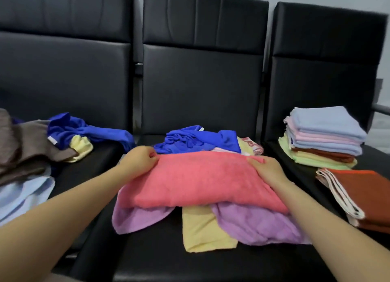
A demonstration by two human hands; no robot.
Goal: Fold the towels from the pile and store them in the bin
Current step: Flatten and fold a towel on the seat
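**Both hands grip the pink towel on the middle seat**

The left hand (141, 158) pinches the far left corner of the pink towel (198, 180), fingers curled into the cloth. The right hand (267, 168) grips the far right corner in the same way. The pink towel lies across the middle seat (160, 258), on top of a purple towel (259, 226) and a yellow towel (202, 229) that stick out at its 6 o'clock edge. A crumpled blue towel (196, 139) sits at 12 o'clock from it. At 9 o'clock, on the left seat, lies the loose pile (31, 148) of brown, blue, yellow and pale blue cloths. At 3 o'clock, on the right seat, stands a stack of folded towels (322, 138), with a folded rust towel (363, 195) just nearer the camera. No bin shows.
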